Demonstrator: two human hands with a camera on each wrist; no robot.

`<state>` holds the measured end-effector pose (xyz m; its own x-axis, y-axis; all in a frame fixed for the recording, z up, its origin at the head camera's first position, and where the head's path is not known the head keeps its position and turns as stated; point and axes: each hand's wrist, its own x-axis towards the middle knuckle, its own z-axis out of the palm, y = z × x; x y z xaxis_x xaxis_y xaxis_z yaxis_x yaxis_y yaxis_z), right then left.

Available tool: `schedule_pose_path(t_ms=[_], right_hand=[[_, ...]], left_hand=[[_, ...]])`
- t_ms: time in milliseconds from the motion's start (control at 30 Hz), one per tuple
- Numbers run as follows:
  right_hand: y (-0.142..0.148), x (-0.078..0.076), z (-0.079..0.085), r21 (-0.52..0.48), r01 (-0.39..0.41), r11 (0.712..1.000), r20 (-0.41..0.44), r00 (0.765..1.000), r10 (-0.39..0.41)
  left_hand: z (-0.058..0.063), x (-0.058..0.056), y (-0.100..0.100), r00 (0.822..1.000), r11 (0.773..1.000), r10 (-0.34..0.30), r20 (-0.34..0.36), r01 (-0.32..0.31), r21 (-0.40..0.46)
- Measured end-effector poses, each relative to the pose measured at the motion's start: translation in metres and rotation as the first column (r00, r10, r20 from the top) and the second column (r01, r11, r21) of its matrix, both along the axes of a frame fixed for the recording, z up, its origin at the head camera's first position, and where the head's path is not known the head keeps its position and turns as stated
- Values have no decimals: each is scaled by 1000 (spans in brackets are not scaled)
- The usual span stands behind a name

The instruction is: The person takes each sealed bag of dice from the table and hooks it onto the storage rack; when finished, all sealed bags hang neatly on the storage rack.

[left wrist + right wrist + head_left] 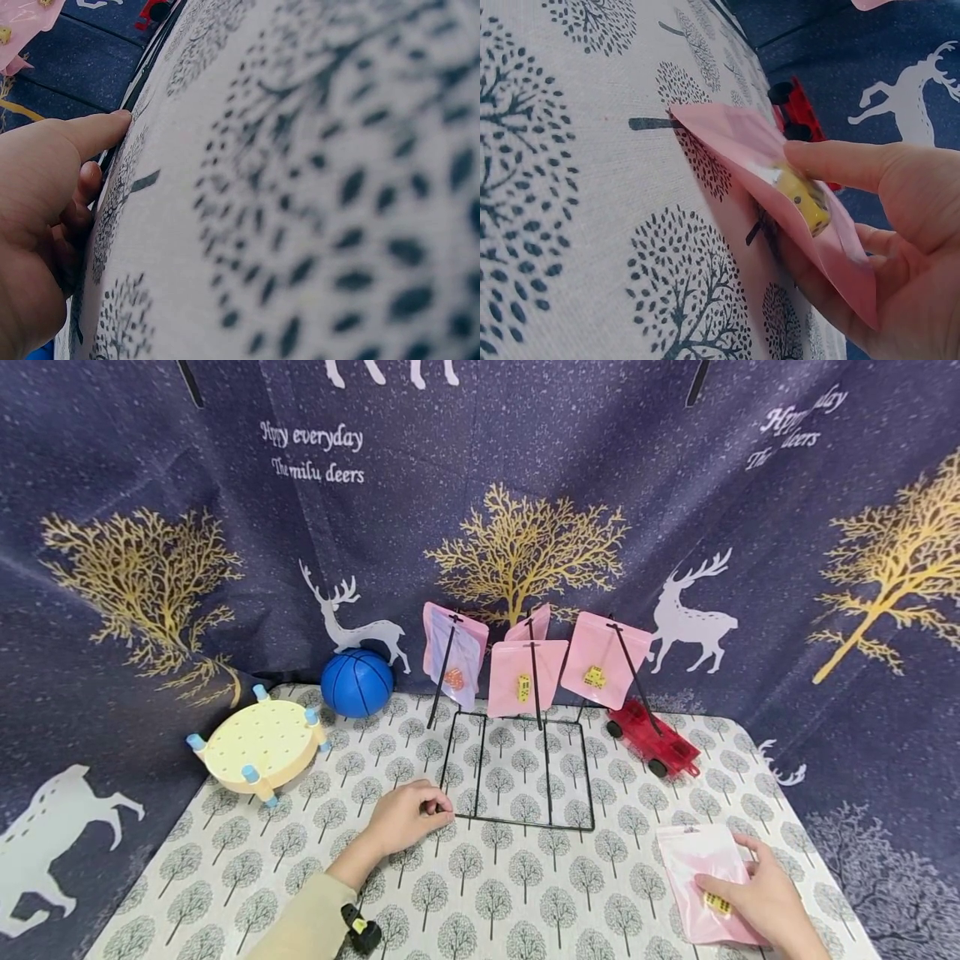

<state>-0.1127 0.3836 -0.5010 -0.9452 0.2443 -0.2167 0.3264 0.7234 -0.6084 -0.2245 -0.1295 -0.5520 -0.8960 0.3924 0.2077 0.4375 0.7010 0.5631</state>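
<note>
In the head view, a black wire display rack (517, 822) stands on the tablecloth, with several pink zip bags on its prongs. My left hand (412, 814) has its fingers curled at the rack's front left corner and pinches the base wire; the left wrist view shows the thumb lying along that wire. At the right, my right hand (768, 893) holds a pink zip bag (701, 864) between thumb and fingers. Yellow dice (802, 199) sit inside this bag, tilted just above the cloth. Yellow dice (595, 677) also show in the right hanging bag (622, 652).
A red toy car (651, 739) is right of the rack. Back left sit a blue ball (357, 683) and a pale yellow round stand (262, 739) with blue-tipped pegs. A dark deer-print curtain (480, 552) hangs behind the tree-print tablecloth (495, 902).
</note>
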Motion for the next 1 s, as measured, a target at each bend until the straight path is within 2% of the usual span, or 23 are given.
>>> schedule_pose_path(t_ms=[133, 233, 400, 567, 733, 1000], right_hand=[[2, 0, 0, -86, 30, 996, 23, 999, -29], [2, 0, 1, -81, 39, 996, 11, 999, -38], [0, -1, 3, -3, 30, 1000, -111, 993, -31], [-5, -3, 5, -65, 64, 996, -168, 983, -74], [-13, -7, 11, -75, 109, 991, -217, 968, -123], [-29, -17, 26, -137, 89, 987, -328, 936, -130]], left_hand=[[0, 0, 0, 1000, 1000, 3, -4, -3, 0], [0, 0, 0, 1000, 1000, 5, -6, -5, -4], [0, 0, 0, 1000, 1000, 3, -8, -3, -1], [-1, 0, 0, 1000, 1000, 6, -4, -6, -4], [-2, 0, 0, 1000, 1000, 11, -10, -11, -7], [0, 0, 0, 1000, 1000, 6, -14, -6, -1]])
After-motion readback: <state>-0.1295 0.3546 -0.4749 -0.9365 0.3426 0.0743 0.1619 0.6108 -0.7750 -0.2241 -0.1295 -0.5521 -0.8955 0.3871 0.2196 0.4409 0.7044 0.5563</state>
